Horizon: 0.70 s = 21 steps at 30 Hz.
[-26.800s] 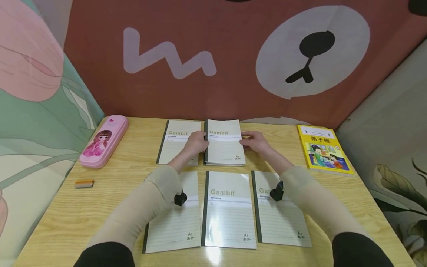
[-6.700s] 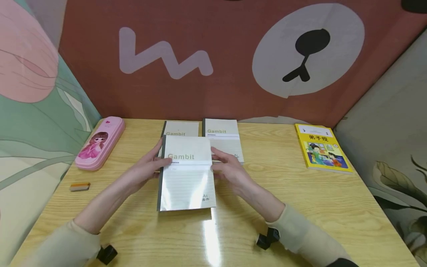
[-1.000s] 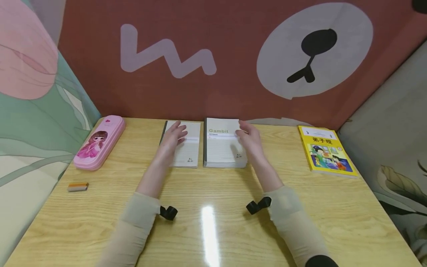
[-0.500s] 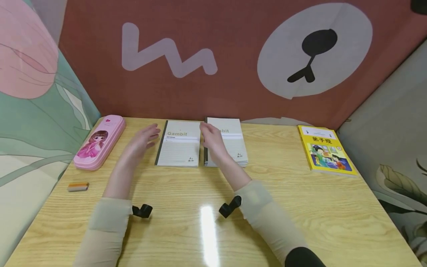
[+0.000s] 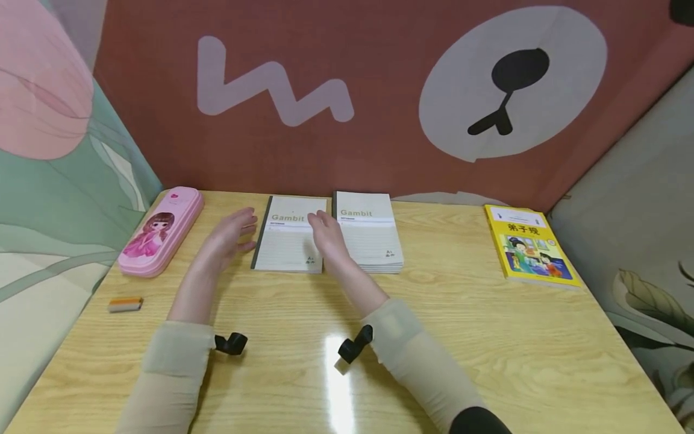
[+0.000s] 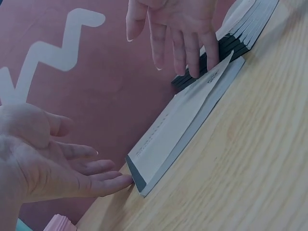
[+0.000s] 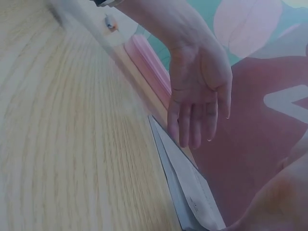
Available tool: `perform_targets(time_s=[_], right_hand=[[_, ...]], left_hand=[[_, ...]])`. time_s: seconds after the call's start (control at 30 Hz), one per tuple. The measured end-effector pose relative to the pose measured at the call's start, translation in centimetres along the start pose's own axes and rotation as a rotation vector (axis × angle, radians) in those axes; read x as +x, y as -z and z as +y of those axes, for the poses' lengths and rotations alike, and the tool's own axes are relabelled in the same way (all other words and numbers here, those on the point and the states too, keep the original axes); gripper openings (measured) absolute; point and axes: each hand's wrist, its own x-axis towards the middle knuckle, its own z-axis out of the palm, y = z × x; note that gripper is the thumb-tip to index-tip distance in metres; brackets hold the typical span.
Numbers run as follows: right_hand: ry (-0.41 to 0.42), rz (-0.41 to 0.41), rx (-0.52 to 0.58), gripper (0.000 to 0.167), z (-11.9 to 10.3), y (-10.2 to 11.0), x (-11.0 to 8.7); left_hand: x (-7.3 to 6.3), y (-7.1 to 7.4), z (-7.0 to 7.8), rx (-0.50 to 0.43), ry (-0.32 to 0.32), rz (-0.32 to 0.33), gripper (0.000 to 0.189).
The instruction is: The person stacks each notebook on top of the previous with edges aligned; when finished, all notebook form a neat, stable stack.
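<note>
A single Gambit notebook point(image 5: 284, 250) with a dark spine lies flat near the back of the table; its cover lifts slightly in the left wrist view. To its right is a neat stack of the same notebooks point(image 5: 371, 241). My left hand point(image 5: 228, 235) is beside the single notebook's spine, fingers extended, the little finger right at the spine in the left wrist view. Over the gap between notebook and stack, my right hand point(image 5: 329, 238) overlaps the notebook's right edge, its fingers straight and pointing down in the left wrist view. Neither hand holds anything.
A pink pencil case point(image 5: 162, 232) stands at the back left, with a small orange and grey eraser-like block point(image 5: 126, 304) in front of it. A yellow picture-covered book point(image 5: 531, 247) lies at the right. The brown wall point(image 5: 379, 150) rises behind the table's back edge.
The notebooks laid out in front earlier are gone from there, and the right stack is thicker. Within the last second both hands shifted left, from over notebook and stack to either side of the single notebook.
</note>
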Motion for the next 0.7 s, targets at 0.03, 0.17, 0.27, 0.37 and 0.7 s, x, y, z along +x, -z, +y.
perform_targets(time_s=[0.03, 0.17, 0.27, 0.37, 0.7], right_hand=[[-0.006, 0.007, 0.008, 0.063, 0.0, 0.0, 0.0], [-0.053, 0.020, 0.065, 0.064, -0.2, -0.1, 0.1], [-0.090, 0.014, 0.112, 0.065, -0.1, -0.2, 0.1], [-0.107, 0.005, 0.157, 0.067, 0.0, -0.3, 0.0], [-0.174, -0.009, 0.379, 0.028, 0.5, -0.6, 0.4]], left_hand=[[0.0, 0.0, 0.0, -0.002, 0.004, 0.007, 0.065], [-0.1, 0.2, 0.0, -0.020, 0.019, 0.033, 0.067], [-0.3, 0.7, 0.1, -0.042, 0.039, 0.061, 0.068], [-0.6, 1.4, 0.1, -0.049, 0.071, 0.089, 0.070], [-0.5, 2.3, 0.0, 0.066, 0.108, 0.022, 0.064]])
